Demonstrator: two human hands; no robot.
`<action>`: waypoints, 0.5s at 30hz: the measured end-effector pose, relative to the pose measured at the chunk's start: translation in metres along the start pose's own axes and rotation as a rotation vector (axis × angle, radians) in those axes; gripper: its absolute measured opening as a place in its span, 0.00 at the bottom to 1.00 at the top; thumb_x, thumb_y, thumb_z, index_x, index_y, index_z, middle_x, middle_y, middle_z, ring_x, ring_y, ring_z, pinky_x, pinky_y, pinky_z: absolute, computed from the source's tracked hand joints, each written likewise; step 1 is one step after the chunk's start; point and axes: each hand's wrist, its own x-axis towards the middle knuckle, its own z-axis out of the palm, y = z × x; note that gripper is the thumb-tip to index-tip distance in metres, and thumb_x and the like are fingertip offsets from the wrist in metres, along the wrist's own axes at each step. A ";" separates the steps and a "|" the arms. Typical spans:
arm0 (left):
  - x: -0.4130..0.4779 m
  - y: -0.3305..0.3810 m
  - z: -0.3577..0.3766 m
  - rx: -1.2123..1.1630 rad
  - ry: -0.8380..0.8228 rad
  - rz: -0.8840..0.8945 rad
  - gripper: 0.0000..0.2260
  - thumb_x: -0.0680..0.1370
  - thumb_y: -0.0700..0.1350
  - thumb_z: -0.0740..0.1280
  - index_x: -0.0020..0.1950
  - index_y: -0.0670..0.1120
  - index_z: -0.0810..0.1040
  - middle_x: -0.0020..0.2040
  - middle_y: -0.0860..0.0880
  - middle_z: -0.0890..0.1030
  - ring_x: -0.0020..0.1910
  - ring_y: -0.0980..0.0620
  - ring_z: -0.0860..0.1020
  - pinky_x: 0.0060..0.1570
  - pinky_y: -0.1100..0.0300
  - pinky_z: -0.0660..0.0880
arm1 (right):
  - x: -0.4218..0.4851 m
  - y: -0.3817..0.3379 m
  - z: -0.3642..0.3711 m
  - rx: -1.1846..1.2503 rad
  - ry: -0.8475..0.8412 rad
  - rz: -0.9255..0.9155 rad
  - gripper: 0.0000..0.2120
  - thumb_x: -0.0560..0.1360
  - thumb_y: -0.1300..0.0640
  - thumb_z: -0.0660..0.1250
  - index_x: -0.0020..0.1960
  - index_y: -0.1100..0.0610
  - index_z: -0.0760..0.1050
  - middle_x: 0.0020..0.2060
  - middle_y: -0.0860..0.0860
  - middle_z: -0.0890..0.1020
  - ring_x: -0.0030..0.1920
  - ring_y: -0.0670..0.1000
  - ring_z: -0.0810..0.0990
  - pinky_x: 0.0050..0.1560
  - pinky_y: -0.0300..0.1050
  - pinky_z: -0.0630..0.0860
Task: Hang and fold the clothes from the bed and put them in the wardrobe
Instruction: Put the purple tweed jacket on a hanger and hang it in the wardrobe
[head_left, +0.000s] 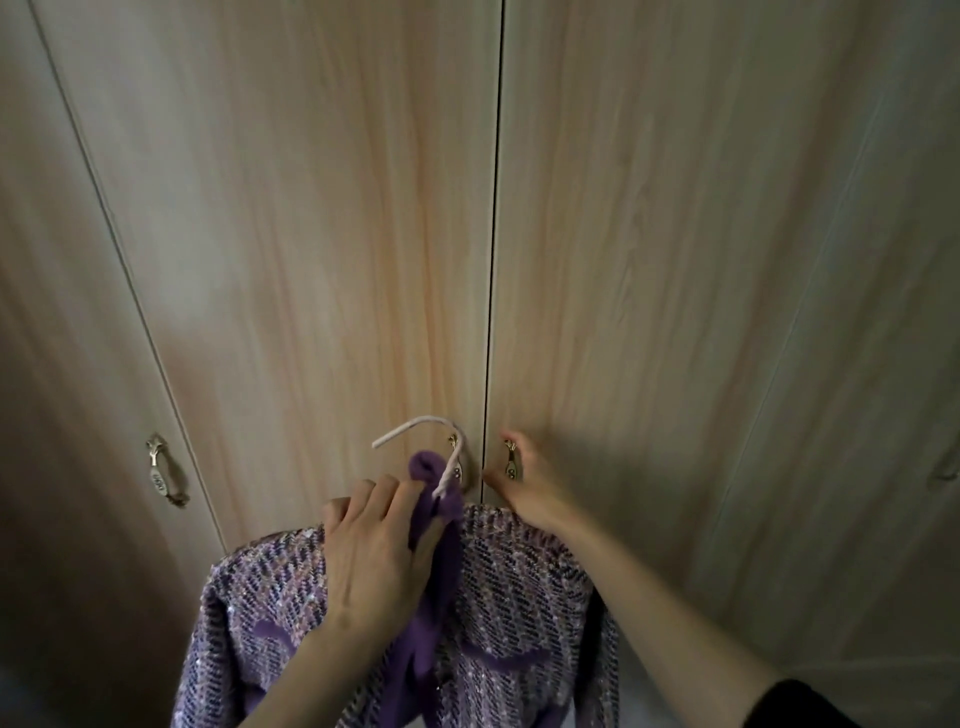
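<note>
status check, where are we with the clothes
Left hand grips cardigan on its hanger. Right hand grips a door handle. Wardrobe doors shut, in the way.

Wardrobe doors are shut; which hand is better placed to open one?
Right. The right hand is at the right door's handle, while the left hand grips the purple jacket below its hanger hook and is not free.

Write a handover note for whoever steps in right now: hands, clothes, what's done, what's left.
Left hand grips the purple jacket at its collar, on the white hanger.
Right hand holds the right door handle; wardrobe doors closed.
Done: jacket is on its hanger.
Left: open the door, hang the jacket inside. Bed and other clothes are out of view.
</note>
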 end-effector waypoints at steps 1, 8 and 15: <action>0.001 0.000 0.007 0.014 -0.003 -0.007 0.14 0.76 0.58 0.61 0.47 0.49 0.76 0.42 0.51 0.77 0.41 0.44 0.75 0.41 0.51 0.65 | 0.010 0.007 0.002 -0.044 -0.014 0.020 0.34 0.76 0.42 0.66 0.77 0.44 0.56 0.76 0.48 0.62 0.73 0.55 0.65 0.71 0.60 0.65; -0.004 -0.013 0.035 0.060 -0.022 -0.034 0.14 0.75 0.58 0.62 0.46 0.48 0.77 0.41 0.51 0.77 0.41 0.44 0.75 0.41 0.50 0.65 | 0.037 0.031 0.025 -0.041 0.086 -0.084 0.31 0.76 0.47 0.70 0.75 0.46 0.60 0.69 0.52 0.68 0.66 0.52 0.71 0.65 0.45 0.67; -0.013 -0.019 0.031 0.043 -0.032 -0.013 0.13 0.75 0.58 0.63 0.45 0.48 0.76 0.40 0.51 0.77 0.41 0.44 0.75 0.40 0.50 0.65 | 0.024 0.033 0.027 -0.153 0.092 -0.185 0.38 0.77 0.49 0.68 0.76 0.36 0.48 0.73 0.53 0.63 0.69 0.55 0.69 0.67 0.52 0.68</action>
